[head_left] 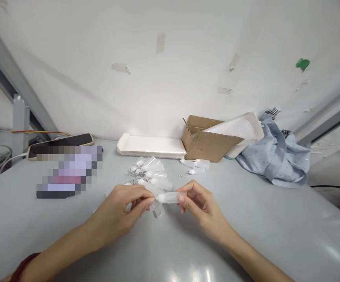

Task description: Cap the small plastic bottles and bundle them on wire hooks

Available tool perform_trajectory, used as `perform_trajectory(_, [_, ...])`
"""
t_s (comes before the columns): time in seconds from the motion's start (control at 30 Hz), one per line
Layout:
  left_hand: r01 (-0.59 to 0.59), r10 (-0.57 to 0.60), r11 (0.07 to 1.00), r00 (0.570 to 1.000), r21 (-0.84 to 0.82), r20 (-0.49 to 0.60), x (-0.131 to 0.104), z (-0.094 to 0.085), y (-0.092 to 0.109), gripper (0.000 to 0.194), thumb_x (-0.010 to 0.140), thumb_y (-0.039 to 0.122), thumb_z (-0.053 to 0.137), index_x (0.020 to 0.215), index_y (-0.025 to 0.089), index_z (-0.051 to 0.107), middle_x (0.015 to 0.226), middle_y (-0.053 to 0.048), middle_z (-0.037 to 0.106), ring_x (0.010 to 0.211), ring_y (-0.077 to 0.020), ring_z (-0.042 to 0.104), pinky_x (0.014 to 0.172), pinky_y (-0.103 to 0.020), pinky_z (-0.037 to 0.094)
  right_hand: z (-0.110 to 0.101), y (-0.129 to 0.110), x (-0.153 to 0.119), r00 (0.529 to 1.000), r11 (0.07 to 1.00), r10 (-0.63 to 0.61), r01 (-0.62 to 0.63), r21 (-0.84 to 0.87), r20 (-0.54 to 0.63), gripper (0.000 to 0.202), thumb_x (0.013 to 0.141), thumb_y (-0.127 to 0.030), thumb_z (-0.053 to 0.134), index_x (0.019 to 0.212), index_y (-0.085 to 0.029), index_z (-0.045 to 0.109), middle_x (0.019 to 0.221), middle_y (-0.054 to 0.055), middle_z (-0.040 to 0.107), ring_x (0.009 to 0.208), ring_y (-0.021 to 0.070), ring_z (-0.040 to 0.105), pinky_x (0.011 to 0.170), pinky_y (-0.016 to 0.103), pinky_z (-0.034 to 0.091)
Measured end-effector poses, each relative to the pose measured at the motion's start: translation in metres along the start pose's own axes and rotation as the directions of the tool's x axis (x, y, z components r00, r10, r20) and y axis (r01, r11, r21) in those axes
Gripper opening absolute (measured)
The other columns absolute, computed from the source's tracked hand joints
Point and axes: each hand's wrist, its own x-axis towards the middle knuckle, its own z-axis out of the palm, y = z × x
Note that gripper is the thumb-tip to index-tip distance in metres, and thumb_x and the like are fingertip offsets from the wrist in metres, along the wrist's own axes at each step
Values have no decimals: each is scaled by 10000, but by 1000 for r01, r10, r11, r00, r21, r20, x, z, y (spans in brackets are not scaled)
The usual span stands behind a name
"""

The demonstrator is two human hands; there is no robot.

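A small translucent dropper bottle (171, 197) with a white top lies level between my two hands, above the grey table. My right hand (200, 205) pinches its base end between thumb and fingers. At the narrow tip end my left hand (131, 207) is closed in a pinch; the fine part between those fingertips is hidden. Just behind and partly under my left hand lies a pile of similar clear bottles (155, 174) with white tops and thin curled strands. A few more small bottles (197, 171) rest apart, beyond my right hand.
White padded mailers (152, 144) lie stacked against the wall. Beside them an opened cardboard box (217, 145) holds another padded mailer (240, 129). A light blue cloth bag (275, 156) slumps at right. A phone (60, 145) and a blurred-out flat object (72, 172) lie at left.
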Motion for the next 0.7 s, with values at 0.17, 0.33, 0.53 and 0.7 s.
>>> perform_trajectory(0.17, [29, -29, 1000, 1000, 7, 7, -1, 3, 0, 278, 876, 259, 445, 672, 180, 616, 556, 31, 555, 526, -108, 494, 527, -206, 364, 0, 3, 1, 1000, 1000, 3, -3, 25, 26, 209, 890, -381, 522, 835, -179, 532, 649, -26, 556, 634, 111, 517, 621, 242, 361])
perform_trajectory(0.33, [60, -59, 998, 998, -28, 18, 0, 1, 2, 278, 878, 277, 449, 688, 179, 627, 579, 21, 588, 530, -110, 508, 527, -208, 378, -1, 3, 4, 1000, 999, 7, -7, 37, 18, 205, 889, -371, 526, 826, -176, 535, 642, -27, 545, 623, 108, 510, 615, 241, 363])
perform_trajectory(0.53, [91, -95, 990, 995, -109, -28, 1, -3, 6, 159, 815, 316, 560, 841, 203, 668, 650, 23, 623, 572, -121, 523, 539, -204, 421, -5, -1, 6, 1000, 997, -14, 16, 70, -27, 189, 887, -363, 531, 853, -179, 559, 636, -26, 545, 628, 110, 522, 614, 237, 379])
perform_trajectory(0.7, [177, -177, 957, 984, -227, 23, 3, -6, 7, 203, 849, 339, 517, 827, 204, 667, 654, 26, 613, 571, -116, 551, 556, -203, 443, -6, 0, 5, 1000, 998, -13, 15, 62, -27, 183, 887, -360, 532, 856, -181, 556, 636, -25, 557, 637, 112, 531, 626, 239, 384])
